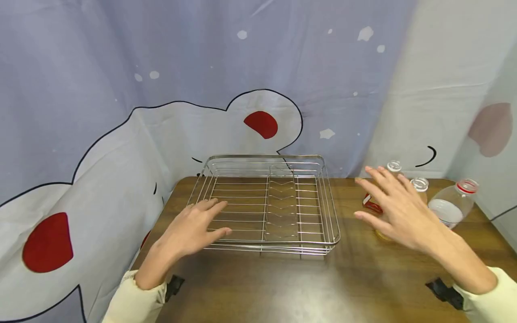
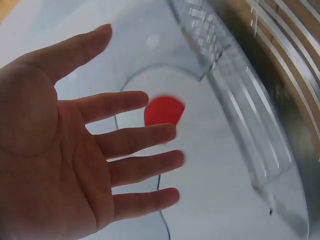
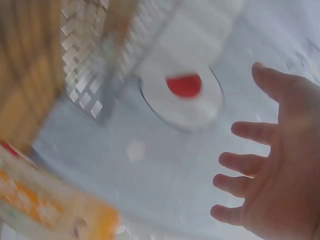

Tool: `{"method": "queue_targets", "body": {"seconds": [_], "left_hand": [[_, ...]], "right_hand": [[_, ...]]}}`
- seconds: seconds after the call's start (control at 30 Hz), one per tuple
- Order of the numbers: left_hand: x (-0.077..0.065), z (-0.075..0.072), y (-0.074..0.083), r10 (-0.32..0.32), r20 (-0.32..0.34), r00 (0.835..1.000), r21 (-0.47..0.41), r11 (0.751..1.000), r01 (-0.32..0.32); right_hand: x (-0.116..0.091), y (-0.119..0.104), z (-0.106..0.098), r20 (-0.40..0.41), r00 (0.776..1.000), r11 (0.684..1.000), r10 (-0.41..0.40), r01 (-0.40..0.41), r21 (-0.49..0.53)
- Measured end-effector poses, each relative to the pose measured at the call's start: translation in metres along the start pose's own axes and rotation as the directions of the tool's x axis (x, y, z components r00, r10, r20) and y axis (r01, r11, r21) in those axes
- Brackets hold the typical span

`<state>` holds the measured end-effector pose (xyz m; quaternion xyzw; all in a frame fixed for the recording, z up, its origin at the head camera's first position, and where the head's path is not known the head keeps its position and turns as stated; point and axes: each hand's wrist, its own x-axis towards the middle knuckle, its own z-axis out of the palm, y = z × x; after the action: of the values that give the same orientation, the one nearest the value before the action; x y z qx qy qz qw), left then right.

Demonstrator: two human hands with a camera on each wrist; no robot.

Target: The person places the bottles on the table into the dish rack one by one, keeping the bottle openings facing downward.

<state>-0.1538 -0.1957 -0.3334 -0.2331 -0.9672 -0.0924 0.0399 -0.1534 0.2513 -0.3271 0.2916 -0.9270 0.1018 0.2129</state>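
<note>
A silver wire rack [image 1: 264, 156] with a row of zigzag wires along its middle stands on the wooden table. My left hand [image 1: 187, 229] hovers over the rack's front left side, fingers extended and thumb out; its bare palm [image 2: 55, 150] shows in the left wrist view. To the right of the rack, my right hand [image 1: 404, 213] is raised with spread fingers, holding nothing. Partly hidden behind it stand two capless bottles, a rear one [image 1: 394, 167] and a nearer one [image 1: 420, 185]. A clear bottle [image 1: 452, 204] with a red neck ring is beside them.
A red printed item [image 1: 372, 204], partly covered by the right hand, is near the bottles. Patterned cloth [image 1: 343, 67] hangs behind and beside the table [image 1: 282, 287]. The right wrist view shows a blurred bottle with an orange and white label [image 3: 50, 200].
</note>
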Motion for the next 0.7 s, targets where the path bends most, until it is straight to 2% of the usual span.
{"method": "queue_targets", "body": {"seconds": [0.07, 0.17, 0.3, 0.4, 0.57, 0.7], "left_hand": [[-0.002, -0.006, -0.009, -0.031, -0.014, 0.999, -0.031, 0.999, 0.031], [-0.005, -0.014, -0.021, -0.073, -0.023, 0.997, -0.071, 0.995, 0.071], [-0.009, -0.018, -0.036, -0.097, -0.044, 0.994, -0.112, 0.989, 0.092], [-0.012, -0.020, -0.047, -0.107, -0.080, 0.991, -0.133, 0.987, 0.096], [-0.019, -0.022, -0.065, -0.154, -0.114, 0.981, -0.146, 0.980, 0.137], [-0.024, -0.020, -0.080, -0.202, -0.127, 0.971, -0.155, 0.971, 0.182]], "right_hand": [[0.001, 0.011, -0.014, -0.081, 0.997, 1.000, 0.017, -0.017, 0.004], [-0.002, 0.026, -0.030, -0.203, 0.978, 0.999, 0.047, -0.044, 0.019], [-0.010, 0.043, -0.043, -0.349, 0.934, 0.997, 0.081, -0.080, 0.019], [-0.018, 0.055, -0.050, -0.410, 0.903, 0.991, 0.130, -0.137, 0.012], [-0.035, 0.076, -0.049, -0.474, 0.847, 0.970, 0.242, -0.210, 0.120], [-0.049, 0.092, -0.043, -0.501, 0.798, 0.942, 0.334, -0.273, 0.193]]}}
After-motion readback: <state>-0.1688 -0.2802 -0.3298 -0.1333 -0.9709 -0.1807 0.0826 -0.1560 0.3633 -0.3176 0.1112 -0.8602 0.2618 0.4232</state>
